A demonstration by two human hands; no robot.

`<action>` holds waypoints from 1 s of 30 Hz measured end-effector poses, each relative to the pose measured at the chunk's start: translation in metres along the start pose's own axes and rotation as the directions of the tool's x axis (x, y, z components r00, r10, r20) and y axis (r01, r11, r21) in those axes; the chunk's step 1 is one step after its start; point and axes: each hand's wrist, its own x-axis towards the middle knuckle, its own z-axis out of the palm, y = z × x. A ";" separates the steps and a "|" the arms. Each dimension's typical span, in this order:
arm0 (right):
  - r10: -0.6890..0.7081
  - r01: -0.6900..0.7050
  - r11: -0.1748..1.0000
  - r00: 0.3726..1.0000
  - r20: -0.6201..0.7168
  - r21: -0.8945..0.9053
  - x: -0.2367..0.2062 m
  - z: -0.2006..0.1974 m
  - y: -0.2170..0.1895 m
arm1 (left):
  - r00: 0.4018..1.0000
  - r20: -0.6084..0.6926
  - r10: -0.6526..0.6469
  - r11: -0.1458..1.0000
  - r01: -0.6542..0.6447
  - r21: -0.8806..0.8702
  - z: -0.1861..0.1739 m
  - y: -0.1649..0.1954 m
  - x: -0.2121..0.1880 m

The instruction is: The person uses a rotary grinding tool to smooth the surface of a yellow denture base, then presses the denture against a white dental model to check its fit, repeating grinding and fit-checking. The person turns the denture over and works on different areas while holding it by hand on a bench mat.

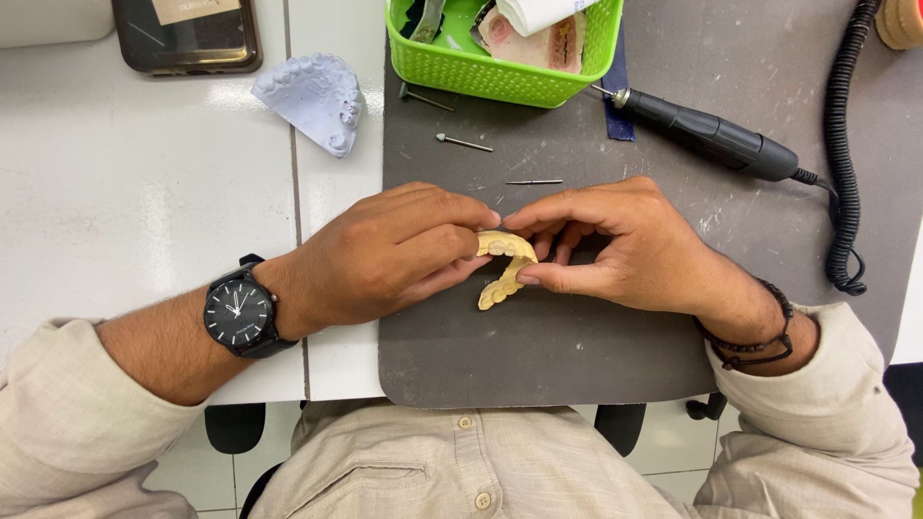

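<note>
A yellow, horseshoe-shaped dental cast (504,272) is held between both hands over a dark grey mat (548,356). My left hand (389,252), with a black wristwatch on its wrist, grips the cast's left side with thumb and fingers. My right hand (625,245), wearing a beaded bracelet, pinches the cast's right side with its fingertips. Part of the cast is hidden under the fingers.
A white dental cast (317,96) lies on the white table at the back left, near a dark phone (187,34). A green basket (500,72) stands at the back. A black rotary handpiece (716,139) with coiled cable and several loose burs (463,143) lie on the mat.
</note>
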 end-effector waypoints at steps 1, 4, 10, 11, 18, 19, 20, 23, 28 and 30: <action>-0.002 0.002 1.000 1.000 0.005 -0.005 0.000 0.000 0.000 | 1.000 0.001 0.001 1.000 -0.001 0.000 0.000 0.000 0.000; -0.001 0.001 1.000 1.000 -0.006 -0.009 0.000 0.001 0.000 | 1.000 -0.002 0.004 1.000 -0.004 0.005 -0.001 0.000 0.001; 0.002 -0.002 1.000 1.000 -0.008 0.002 0.000 0.001 -0.002 | 1.000 -0.005 0.004 1.000 -0.003 0.014 -0.001 0.001 0.002; 0.034 -0.034 0.999 0.999 -0.010 0.002 -0.001 0.001 -0.002 | 1.000 -0.023 0.001 1.000 0.000 0.022 -0.001 0.000 0.001; 0.171 -0.126 0.918 0.981 -0.090 0.375 -0.009 -0.003 0.002 | 0.953 -0.289 -0.088 0.964 0.155 0.217 -0.020 0.000 0.005; 0.218 -0.147 0.858 0.972 -0.089 0.492 -0.010 -0.005 0.004 | 0.937 -0.337 -0.093 0.940 0.194 0.281 -0.028 0.000 0.007; 0.198 -0.113 0.846 0.974 -0.111 0.522 -0.010 -0.008 0.006 | 0.941 -0.318 -0.113 0.894 0.236 0.380 -0.036 0.000 0.008; 0.172 -0.044 0.763 0.975 -0.138 0.644 -0.009 -0.013 0.014 | 0.947 -0.249 -0.201 0.705 0.316 0.634 -0.058 -0.005 0.007; 0.232 -0.078 0.640 0.968 -0.096 0.764 -0.008 -0.013 0.021 | 0.935 -0.102 -0.340 0.506 0.274 0.818 -0.058 -0.016 -0.001; 0.225 -0.091 0.608 0.972 -0.062 0.789 -0.007 -0.014 0.023 | 0.928 -0.105 -0.358 0.550 0.301 0.779 -0.055 -0.019 -0.003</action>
